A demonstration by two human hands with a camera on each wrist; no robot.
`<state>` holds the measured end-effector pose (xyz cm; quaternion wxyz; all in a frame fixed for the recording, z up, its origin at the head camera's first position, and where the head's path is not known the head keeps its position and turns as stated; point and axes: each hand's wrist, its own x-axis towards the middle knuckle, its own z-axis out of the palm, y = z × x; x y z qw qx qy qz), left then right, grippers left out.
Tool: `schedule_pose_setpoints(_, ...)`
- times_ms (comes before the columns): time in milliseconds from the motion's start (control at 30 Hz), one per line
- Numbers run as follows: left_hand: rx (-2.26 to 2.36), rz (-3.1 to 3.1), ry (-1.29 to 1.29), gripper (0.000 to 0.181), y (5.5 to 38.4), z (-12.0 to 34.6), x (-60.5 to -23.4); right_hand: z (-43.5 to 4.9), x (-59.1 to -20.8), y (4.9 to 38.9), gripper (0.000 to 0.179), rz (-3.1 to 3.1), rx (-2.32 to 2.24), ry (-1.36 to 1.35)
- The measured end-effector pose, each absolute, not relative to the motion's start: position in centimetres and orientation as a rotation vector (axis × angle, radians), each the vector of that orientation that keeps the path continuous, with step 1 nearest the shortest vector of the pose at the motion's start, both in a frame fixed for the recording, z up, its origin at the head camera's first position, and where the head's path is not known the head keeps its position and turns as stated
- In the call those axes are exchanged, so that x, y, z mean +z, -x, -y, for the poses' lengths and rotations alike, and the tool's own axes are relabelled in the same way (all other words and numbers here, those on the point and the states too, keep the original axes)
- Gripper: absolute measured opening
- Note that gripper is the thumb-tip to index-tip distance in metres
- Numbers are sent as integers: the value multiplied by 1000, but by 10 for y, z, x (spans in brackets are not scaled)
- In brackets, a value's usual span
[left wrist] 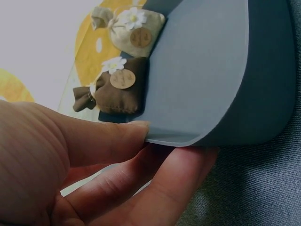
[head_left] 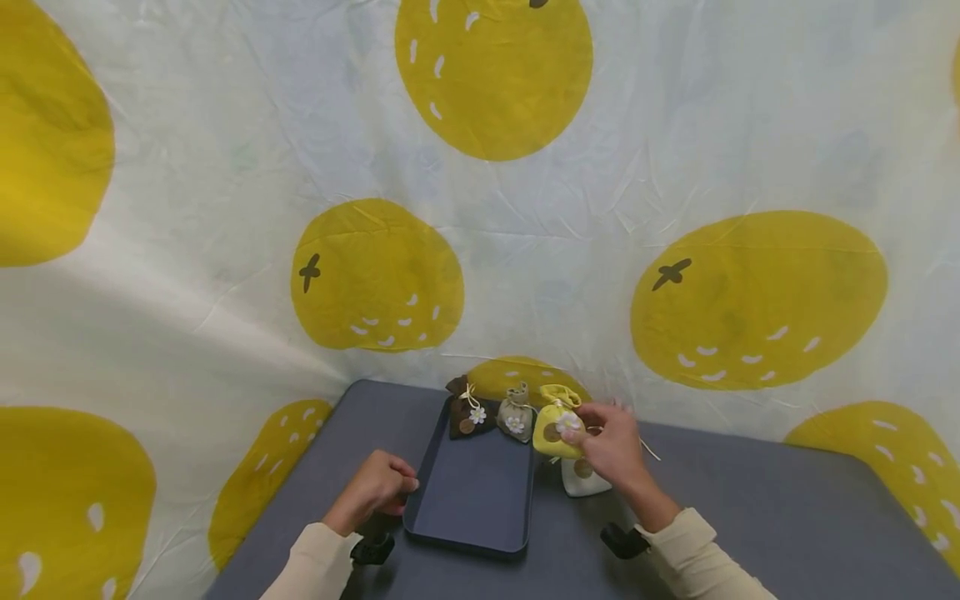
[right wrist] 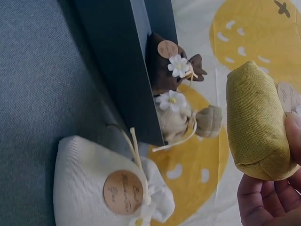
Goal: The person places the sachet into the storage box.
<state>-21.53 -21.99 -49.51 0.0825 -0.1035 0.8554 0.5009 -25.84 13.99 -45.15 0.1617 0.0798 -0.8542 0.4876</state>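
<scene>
My right hand [head_left: 617, 443] pinches a small yellow drawstring pouch [head_left: 551, 429] with a white flower and a round tag, lifted beside the tray's right edge. In the right wrist view, the pouch's plump side [right wrist: 256, 122] faces the camera. My left hand [head_left: 382, 483] grips the left rim of a dark grey rectangular tray [head_left: 472, 500], thumb on top and fingers beneath in the left wrist view. Inside the tray's far end sit a dark brown pouch [left wrist: 120, 94] and a beige pouch [left wrist: 136, 35], side by side, each with a white flower.
A white pouch [right wrist: 99, 183] with a round tag lies on the grey table [head_left: 720, 500], right of the tray and partly under my right hand in the head view. Behind the table hangs a white curtain [head_left: 540, 275] printed with yellow fruit.
</scene>
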Motion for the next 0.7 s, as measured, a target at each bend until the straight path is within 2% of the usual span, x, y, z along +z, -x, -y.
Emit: schedule_pose_setpoints(700,1525,-2522,346,14,214,216,-488,-113,-444,265,29,2421,1530,-275)
